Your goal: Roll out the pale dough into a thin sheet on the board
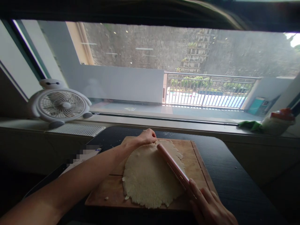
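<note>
A flat, pale sheet of dough (147, 178) lies on a wooden cutting board (197, 156) on a dark table (229, 175). A pinkish rolling pin (172, 165) lies diagonally across the dough's right side. My left hand (146, 137) is closed around the pin's far end at the back of the board. My right hand (208, 204) rests on the pin's near end at the board's front right corner, with its fingers stretched along it.
A white desk fan (59, 104) shaped like a round figure stands on the window ledge at the left, above a white vent (76, 129). A green cloth (252, 125) and a white bottle (277, 122) lie on the ledge at the right. A paper (81, 157) lies left of the board.
</note>
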Motion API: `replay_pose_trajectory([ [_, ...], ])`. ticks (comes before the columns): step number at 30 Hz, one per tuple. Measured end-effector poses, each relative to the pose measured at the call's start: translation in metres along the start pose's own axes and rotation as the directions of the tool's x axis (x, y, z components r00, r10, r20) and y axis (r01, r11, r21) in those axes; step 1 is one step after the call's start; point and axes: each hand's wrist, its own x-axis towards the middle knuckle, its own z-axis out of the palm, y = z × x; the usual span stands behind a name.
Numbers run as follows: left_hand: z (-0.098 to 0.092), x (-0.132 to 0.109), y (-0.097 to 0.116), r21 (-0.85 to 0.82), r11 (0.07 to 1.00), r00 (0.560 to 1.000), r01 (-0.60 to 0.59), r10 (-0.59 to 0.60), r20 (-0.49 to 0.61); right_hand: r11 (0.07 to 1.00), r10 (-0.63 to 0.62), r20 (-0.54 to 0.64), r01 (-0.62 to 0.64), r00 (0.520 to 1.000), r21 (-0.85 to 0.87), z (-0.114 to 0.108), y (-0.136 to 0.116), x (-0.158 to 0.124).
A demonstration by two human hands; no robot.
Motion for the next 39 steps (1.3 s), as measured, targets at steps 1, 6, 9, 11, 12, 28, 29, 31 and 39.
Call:
replay_pose_trajectory([
  [1,0.002,-0.001,0.000,0.026,1.000,1.000,0.012,-0.012,-0.010,1.000,-0.005,-0.007,0.005,1.000,-0.004,0.001,0.000,0.000],
  [6,0.008,-0.009,0.001,0.071,0.997,0.997,0.032,-0.026,-0.077,0.999,-0.024,-0.013,0.023,1.000,-0.030,0.003,0.002,-0.001],
  [9,0.010,-0.016,-0.002,0.058,0.997,0.990,-0.045,0.052,-0.131,0.999,-0.032,-0.031,0.031,0.999,-0.041,0.003,0.002,-0.001],
  [11,0.013,-0.020,-0.006,0.076,0.990,0.977,-0.122,0.133,-0.168,0.998,-0.040,-0.045,0.039,0.998,-0.040,0.002,0.002,-0.001],
  [12,0.015,-0.022,-0.008,0.091,0.985,0.970,-0.146,0.160,-0.183,0.998,-0.043,-0.050,0.042,0.998,-0.037,0.001,0.002,-0.001],
  [28,0.014,-0.050,-0.008,0.472,0.809,0.915,-0.350,0.404,-0.013,0.985,0.078,0.094,-0.091,0.992,0.145,-0.019,0.000,0.011],
  [29,0.011,-0.051,-0.010,0.445,0.829,0.921,-0.338,0.389,-0.026,0.982,0.095,0.093,-0.109,0.991,0.156,-0.021,0.000,0.015],
  [31,0.001,-0.050,-0.015,0.379,0.875,0.929,-0.300,0.358,-0.092,0.977,0.132,0.086,-0.144,0.988,0.159,-0.023,-0.002,0.025],
  [39,-0.014,0.007,0.020,0.296,0.927,0.948,-0.231,0.283,-0.146,0.991,0.118,0.083,-0.122,0.990,0.051,-0.018,-0.019,0.064],
])
